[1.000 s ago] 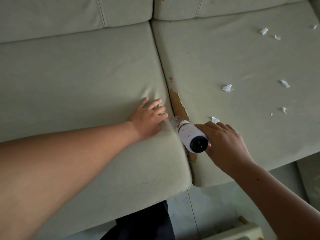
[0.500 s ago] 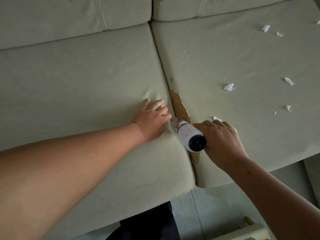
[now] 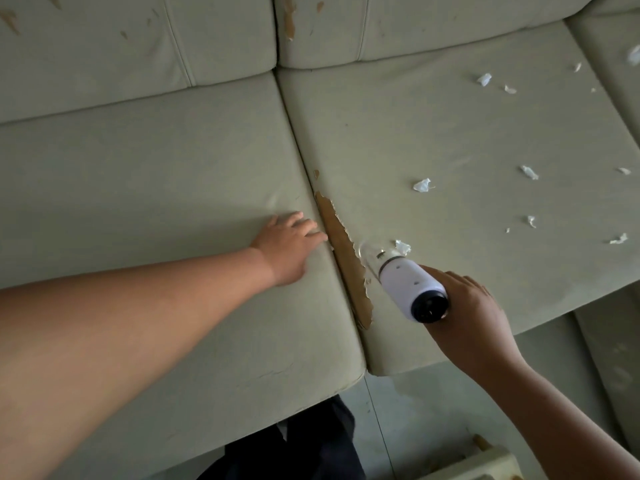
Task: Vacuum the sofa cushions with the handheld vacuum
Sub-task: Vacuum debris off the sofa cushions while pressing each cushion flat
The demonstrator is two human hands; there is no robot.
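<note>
My left hand [image 3: 289, 247] lies flat on the left cushion [image 3: 138, 188], fingers straight and close together, their tips right at the seam between the two seat cushions. My right hand [image 3: 474, 313] grips the vacuum [image 3: 405, 282], fingers curled round its white body from the far side; I cannot see my thumb. The vacuum is over the near left part of the right cushion [image 3: 433, 140], tilted, with its dark rear end toward me and its clear nozzle pointing down and away, at the cushion surface. The nozzle tip sits just beside a long brown tear [image 3: 341, 251] where the cover has peeled along the seam edge. A small dark speck shows inside the clear nozzle. One white scrap [image 3: 402, 246] lies just beside the nozzle, on its far right side; whether they touch I cannot tell. More scraps [image 3: 422, 185] are scattered across the right cushion, well apart from each other, out toward its far right corner. Behind both seats stand the back cushions [image 3: 104, 46], marked with small brown chips. Below the cushion fronts I see the floor [image 3: 433, 410] and dark cloth [image 3: 294, 445] near the bottom edge.
</note>
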